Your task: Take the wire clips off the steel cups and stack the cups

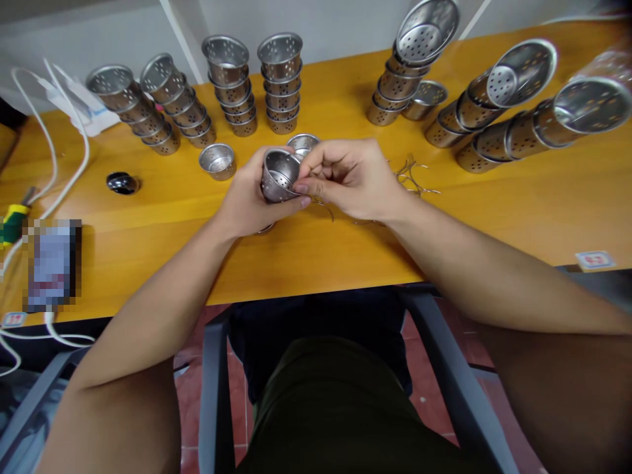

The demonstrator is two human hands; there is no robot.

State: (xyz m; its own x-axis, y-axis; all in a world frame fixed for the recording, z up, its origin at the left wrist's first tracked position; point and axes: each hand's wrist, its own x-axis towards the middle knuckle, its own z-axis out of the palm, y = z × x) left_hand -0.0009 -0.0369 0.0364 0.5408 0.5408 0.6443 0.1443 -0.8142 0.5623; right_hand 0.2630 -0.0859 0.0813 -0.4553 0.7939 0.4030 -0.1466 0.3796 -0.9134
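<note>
My left hand (pixel 249 201) is wrapped round a small perforated metal cup (pixel 277 178), which tilts with its mouth toward me. At the right side of the cup's rim, my right hand (pixel 345 178) is closed in a pinch. A thin curved wire (pixel 324 208) shows just below its fingertips, and the rest of it is hidden by the fingers. Behind my hands stands another perforated cup (pixel 303 142), partly covered. Several loose bent wires (pixel 412 179) lie on the table to the right of my right hand.
Stacks of perforated cups (pixel 232 92) line the back left of the wooden table (pixel 316 257). Leaning stacks (pixel 486 108) stand at the back right. A single cup (pixel 218 162) sits left of my hands, near a black round object (pixel 122 183). A phone (pixel 53 266) with white cables lies far left.
</note>
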